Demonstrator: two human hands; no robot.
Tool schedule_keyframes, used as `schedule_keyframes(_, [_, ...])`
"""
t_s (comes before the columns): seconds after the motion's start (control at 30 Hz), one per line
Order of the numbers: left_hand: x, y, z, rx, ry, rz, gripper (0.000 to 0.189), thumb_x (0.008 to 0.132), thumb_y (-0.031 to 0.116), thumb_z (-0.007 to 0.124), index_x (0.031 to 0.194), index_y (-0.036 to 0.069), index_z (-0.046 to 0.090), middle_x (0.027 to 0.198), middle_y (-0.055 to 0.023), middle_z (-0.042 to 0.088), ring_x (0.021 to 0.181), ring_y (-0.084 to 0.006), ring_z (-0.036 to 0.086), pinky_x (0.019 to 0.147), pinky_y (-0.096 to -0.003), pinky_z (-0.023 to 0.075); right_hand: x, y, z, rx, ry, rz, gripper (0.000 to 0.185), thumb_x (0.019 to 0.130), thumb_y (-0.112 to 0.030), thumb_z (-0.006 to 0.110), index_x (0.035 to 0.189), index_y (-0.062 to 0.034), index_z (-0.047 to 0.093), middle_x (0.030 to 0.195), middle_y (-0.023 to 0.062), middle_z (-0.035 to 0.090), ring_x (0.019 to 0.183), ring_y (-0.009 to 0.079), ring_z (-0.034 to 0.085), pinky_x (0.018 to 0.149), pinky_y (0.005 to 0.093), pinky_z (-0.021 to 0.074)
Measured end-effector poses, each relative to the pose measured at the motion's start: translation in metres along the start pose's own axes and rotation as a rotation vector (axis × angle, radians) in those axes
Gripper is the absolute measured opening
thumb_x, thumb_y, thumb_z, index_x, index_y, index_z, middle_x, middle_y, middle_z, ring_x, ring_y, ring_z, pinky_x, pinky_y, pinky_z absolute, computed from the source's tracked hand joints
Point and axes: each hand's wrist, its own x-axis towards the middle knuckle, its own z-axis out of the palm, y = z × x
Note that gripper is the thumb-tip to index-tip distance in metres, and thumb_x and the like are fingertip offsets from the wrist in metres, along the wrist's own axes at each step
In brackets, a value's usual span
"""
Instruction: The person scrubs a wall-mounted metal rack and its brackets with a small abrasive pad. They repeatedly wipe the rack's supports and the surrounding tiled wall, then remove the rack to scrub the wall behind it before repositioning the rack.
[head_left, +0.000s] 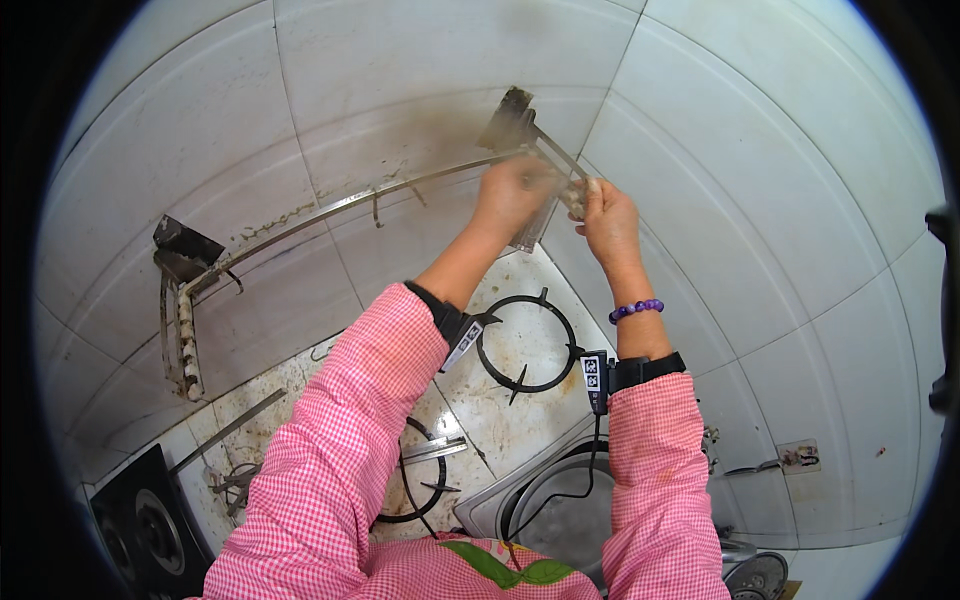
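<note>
A grimy metal wall rack (322, 214) with a long rail and hooks is fixed to the tiled wall, its brackets blackened. My left hand (517, 187) is blurred at the rack's right end; whether it holds anything cannot be told. My right hand (609, 214) grips the outer end of the rack's right side arm, its thumb on top. Behind the hands, a dark metal bracket (507, 116) sits on the wall near the corner. A clear ribbed piece (531, 229) hangs just below my left hand. At the far left, the rack's other side arm (189, 352) is crusted with residue.
Below are a stained white counter (510, 427), a black pan-support ring (526, 343) and another ring (442, 480) with a metal strip (435, 448). A gas hob (150, 517) stands lower left. A metal basin (566, 502) lies near my body; a cable hangs over it.
</note>
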Motion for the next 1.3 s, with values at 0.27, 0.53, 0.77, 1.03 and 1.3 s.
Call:
schedule_keyframes(0.27, [0.008,0.022,-0.004,0.125,-0.039,-0.157,0.019,0.075,0.015,0.071,0.088,0.001,0.068,0.074,-0.0048,0.067,0.065,-0.0097,0.059,0.062,-0.0257,0.0482,0.001,0.001,0.004,-0.050,0.064,-0.012,0.035,0.101,-0.029,0.045,0.102,-0.0011,0.066,0.078,0.0088,0.068,0.065,0.0156,0.067,0.053,0.0287,0.0542])
schedule_keyframes(0.53, [0.018,0.039,0.006,0.443,-0.195,0.237,0.014,0.072,0.007,0.066,0.084,0.000,0.063,0.082,-0.0174,0.065,0.076,-0.0359,0.063,0.068,-0.0427,0.0507,0.004,0.008,0.008,0.029,0.143,-0.054,0.035,0.098,-0.031,0.047,0.087,-0.0055,0.069,0.067,0.0140,0.065,0.064,0.0321,0.063,0.062,0.0395,0.0486])
schedule_keyframes(0.77, [-0.020,0.016,0.002,0.676,-0.441,0.427,0.010,0.080,0.007,0.053,0.076,0.003,0.061,0.084,-0.0179,0.062,0.079,-0.0367,0.063,0.070,-0.0459,0.0521,0.005,0.006,0.001,0.060,0.067,-0.038,0.035,0.098,-0.030,0.049,0.092,-0.0039,0.071,0.063,0.0120,0.064,0.055,0.0226,0.061,0.057,0.0364,0.0483])
schedule_keyframes(1.03, [-0.092,-0.002,-0.031,0.359,-0.087,0.141,0.010,0.080,0.009,0.063,0.087,0.003,0.066,0.087,-0.0164,0.063,0.081,-0.0353,0.062,0.073,-0.0412,0.0509,0.001,-0.003,-0.013,0.174,-0.196,0.117,0.047,0.101,-0.042,0.040,0.120,-0.0053,0.063,0.096,0.0084,0.068,0.080,0.0172,0.067,0.067,0.0301,0.0553])
schedule_keyframes(1.3, [-0.024,0.060,0.008,0.242,-0.074,0.281,0.012,0.080,0.009,0.060,0.089,0.004,0.067,0.088,-0.0150,0.062,0.083,-0.0350,0.061,0.073,-0.0421,0.0503,-0.005,0.001,-0.023,0.400,-0.265,0.158,0.056,0.100,-0.049,0.039,0.115,-0.0010,0.064,0.091,0.0069,0.067,0.081,0.0144,0.064,0.067,0.0273,0.0539])
